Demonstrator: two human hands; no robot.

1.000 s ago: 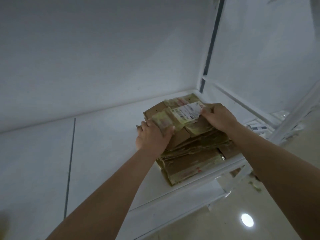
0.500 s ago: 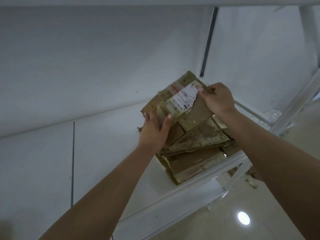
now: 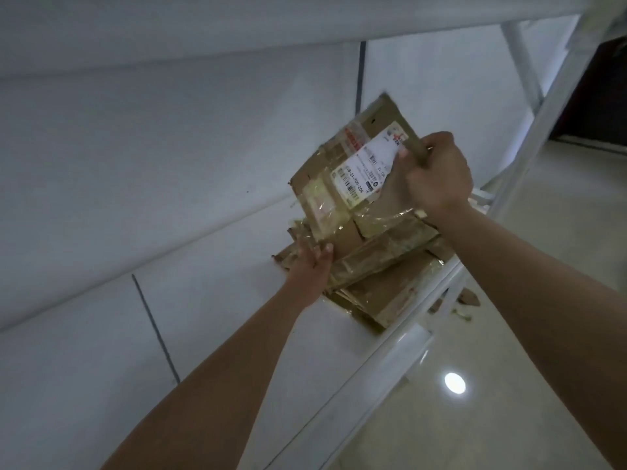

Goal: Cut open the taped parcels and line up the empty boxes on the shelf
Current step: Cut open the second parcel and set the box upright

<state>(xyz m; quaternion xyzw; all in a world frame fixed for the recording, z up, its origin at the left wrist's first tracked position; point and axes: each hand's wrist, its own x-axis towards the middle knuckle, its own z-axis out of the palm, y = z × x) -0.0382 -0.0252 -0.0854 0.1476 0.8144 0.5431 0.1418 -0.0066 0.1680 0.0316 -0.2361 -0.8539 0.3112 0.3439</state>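
Note:
A flattened brown cardboard box (image 3: 342, 184) with a white shipping label and shiny tape stands tilted up on its lower edge. My right hand (image 3: 436, 174) grips its upper right edge, thumb on the label. My left hand (image 3: 310, 262) holds its lower left corner, fingers curled round the edge. Under it lies a stack of flattened taped boxes (image 3: 383, 283) on the white shelf (image 3: 210, 300), near the shelf's right front corner.
A white wall panel rises behind the shelf, and another shelf board (image 3: 237, 25) runs overhead. A white metal upright (image 3: 529, 144) stands at the right. Cardboard scraps (image 3: 466, 298) lie on the glossy floor below, where a lamp's reflection shows.
The top box has been lifted from flat on the stack to steeply tilted. My right hand has risen with its edge, and my left hand has stayed low at its corner.

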